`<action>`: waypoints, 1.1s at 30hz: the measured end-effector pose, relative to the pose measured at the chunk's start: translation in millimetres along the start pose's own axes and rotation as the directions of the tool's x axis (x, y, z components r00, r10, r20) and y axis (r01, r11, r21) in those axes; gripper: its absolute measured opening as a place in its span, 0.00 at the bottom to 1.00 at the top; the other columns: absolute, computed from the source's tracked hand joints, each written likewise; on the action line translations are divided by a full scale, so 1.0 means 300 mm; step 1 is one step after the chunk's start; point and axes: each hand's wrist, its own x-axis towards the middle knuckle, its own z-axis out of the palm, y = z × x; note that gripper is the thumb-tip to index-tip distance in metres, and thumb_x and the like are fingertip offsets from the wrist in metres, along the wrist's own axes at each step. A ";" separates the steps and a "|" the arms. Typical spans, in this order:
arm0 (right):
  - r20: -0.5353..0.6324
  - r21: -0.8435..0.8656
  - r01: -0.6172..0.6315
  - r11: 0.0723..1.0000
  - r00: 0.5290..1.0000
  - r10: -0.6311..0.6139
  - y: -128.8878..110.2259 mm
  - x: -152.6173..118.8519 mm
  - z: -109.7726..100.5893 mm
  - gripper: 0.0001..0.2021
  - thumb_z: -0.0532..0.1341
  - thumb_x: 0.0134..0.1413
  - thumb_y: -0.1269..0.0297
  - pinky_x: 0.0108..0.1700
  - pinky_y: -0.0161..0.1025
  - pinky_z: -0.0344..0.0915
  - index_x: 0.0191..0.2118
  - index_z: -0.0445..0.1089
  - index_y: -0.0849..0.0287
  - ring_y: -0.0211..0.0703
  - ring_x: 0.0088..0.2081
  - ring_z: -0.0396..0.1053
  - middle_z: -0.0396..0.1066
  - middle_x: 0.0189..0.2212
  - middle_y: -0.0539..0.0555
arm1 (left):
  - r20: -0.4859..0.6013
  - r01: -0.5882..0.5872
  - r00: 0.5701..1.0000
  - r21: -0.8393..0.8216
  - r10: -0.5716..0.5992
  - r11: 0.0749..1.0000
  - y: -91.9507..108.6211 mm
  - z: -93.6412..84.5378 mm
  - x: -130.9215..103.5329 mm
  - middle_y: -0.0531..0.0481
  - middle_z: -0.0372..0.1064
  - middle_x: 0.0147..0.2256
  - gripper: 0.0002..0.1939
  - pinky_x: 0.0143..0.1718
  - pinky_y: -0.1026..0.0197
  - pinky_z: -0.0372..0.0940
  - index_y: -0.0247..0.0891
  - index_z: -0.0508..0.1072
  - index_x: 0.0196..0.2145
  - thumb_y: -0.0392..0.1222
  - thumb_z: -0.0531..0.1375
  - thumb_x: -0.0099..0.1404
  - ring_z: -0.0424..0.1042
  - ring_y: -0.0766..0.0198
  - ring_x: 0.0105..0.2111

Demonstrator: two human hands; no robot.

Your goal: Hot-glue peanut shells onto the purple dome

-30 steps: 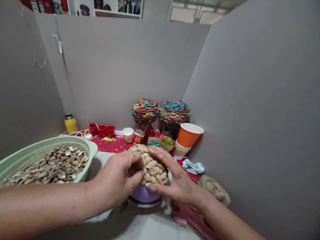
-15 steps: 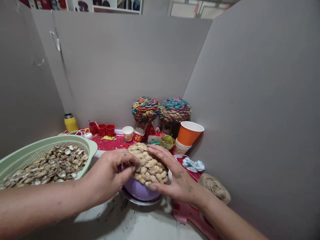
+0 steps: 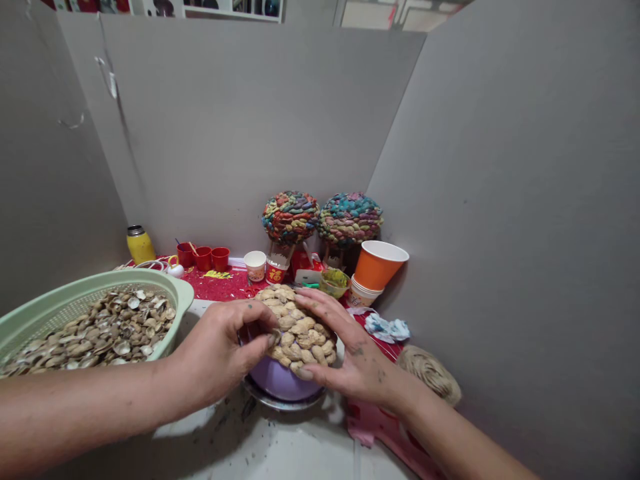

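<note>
A rounded purple balloon [image 3: 284,381] sits in a shallow metal bowl [image 3: 280,403], its upper part covered with rows of tan peanut shells [image 3: 299,327]. My left hand [image 3: 245,337] is at the left edge of these rows, thumb and index finger pinched on a peanut shell, mostly hidden by the fingertips. From the right, my right hand [image 3: 345,347] curves round the covered balloon, fingers on top and thumb on the near lower row, holding it steady.
At left, a green colander [image 3: 185,293] holds many loose shells. Behind stand red cups [image 3: 203,258], a paper cup [image 3: 255,265], two painted shell-covered balls [image 3: 290,217] and an orange paper bucket [image 3: 377,267]. A twine ball [image 3: 429,375] lies right, near grey panels.
Both hands keep almost the same place on the balloon. The left fingertips shift only slightly against the shells, and the camera view moves a little.
</note>
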 end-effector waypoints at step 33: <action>-0.029 -0.020 0.047 0.999 0.998 -0.048 -0.007 0.003 0.001 0.35 0.65 0.57 0.48 0.63 0.61 0.50 0.65 0.54 0.52 0.60 0.64 0.50 0.53 0.64 0.62 | 0.013 0.100 0.995 -0.023 -0.100 0.995 0.044 0.014 0.003 0.58 0.62 0.23 0.09 0.25 0.67 0.57 0.38 0.64 0.26 0.25 0.54 0.51 0.61 0.70 0.23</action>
